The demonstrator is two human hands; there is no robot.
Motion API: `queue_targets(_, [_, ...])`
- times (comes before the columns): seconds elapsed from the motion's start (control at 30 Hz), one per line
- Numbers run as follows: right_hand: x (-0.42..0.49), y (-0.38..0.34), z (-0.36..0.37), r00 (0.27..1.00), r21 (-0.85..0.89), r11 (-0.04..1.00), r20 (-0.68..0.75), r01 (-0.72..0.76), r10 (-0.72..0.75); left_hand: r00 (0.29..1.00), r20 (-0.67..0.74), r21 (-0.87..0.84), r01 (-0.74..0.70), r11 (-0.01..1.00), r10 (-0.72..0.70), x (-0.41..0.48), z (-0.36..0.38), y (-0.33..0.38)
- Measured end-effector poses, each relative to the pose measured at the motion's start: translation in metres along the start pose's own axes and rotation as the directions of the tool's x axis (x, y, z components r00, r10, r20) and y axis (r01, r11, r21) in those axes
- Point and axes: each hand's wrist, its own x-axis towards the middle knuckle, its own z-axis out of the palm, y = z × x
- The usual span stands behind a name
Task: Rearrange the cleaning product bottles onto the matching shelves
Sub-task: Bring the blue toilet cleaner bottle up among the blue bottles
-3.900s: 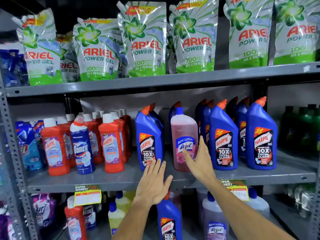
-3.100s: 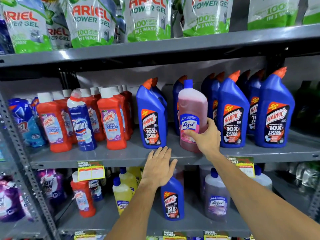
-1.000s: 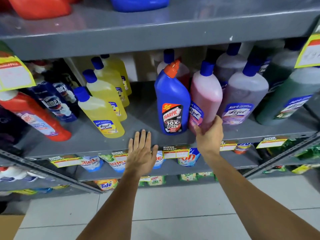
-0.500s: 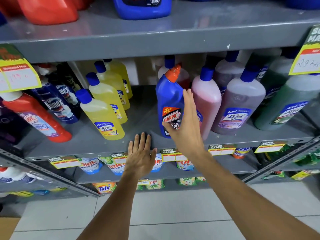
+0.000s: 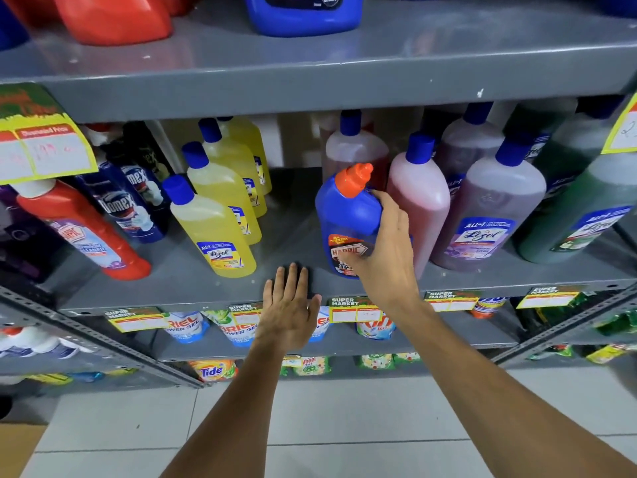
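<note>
Right now the blue Harpic bottle (image 5: 348, 222), orange-capped, stands upright near the front of the grey metal shelf (image 5: 193, 281), and the right hand (image 5: 386, 250) is wrapped around its right side, fingers (image 5: 381, 198) curled over the shoulder just below the cap and the palm covering part of the label; the bottle's base looks to be on the shelf, though the hand hides some of it. Just beside it on the right, touching or nearly so, stands a pink Lizol bottle (image 5: 420, 198) with a blue cap, and further right a purple Lizol bottle (image 5: 489, 215) and a dark green bottle (image 5: 572, 215). Behind the Harpic stands another blue-capped bottle (image 5: 355, 150). To the left, across a bare stretch of shelf, a row of yellow Lizol bottles (image 5: 213, 225) runs front to back, then dark blue Domex bottles (image 5: 127, 205) and a red Harpic bottle (image 5: 82, 232), all appearing tilted in the wide-angle view. The left hand (image 5: 289, 305) lies flat and open, fingers spread, on the shelf's front edge, holding nothing. Yellow price tags (image 5: 355, 310) hang along that edge.
</note>
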Motion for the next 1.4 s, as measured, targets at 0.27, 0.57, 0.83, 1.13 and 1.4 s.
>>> queue_targets(0.27, [-0.016, 0.016, -0.011, 0.997, 0.162, 0.986, -0.061, -0.037, 0.047, 0.999, -0.051, -0.045, -0.006, 0.999, 0.004, 0.002, 0.005, -0.003])
queue_targets(0.57, [-0.05, 0.0, -0.061, 0.99, 0.218, 0.968, -0.096, 0.126, -0.107, 0.977, -0.209, -0.042, -0.042, 0.998, 0.033, -0.016, -0.036, 0.027])
queue_targets(0.83, [-0.056, -0.076, -0.127, 0.938, 0.299, 0.894, -0.203, 0.333, -0.281, 0.793, -0.609, -0.051, -0.089, 0.995, 0.04, -0.063, -0.141, 0.074])
queue_targets(1.13, [0.008, -0.208, -0.219, 0.805, 0.232, 0.799, -0.391, 0.555, -0.446, 0.715, -0.695, 0.097, -0.013, 0.995, 0.078, -0.045, -0.295, 0.107])
queue_targets(1.4, [0.086, -0.22, -0.237, 0.844, 0.0, 0.885, -0.299, 0.466, -0.445, 0.858, -0.513, 0.124, 0.038, 0.992, 0.031, -0.019, -0.306, 0.113])
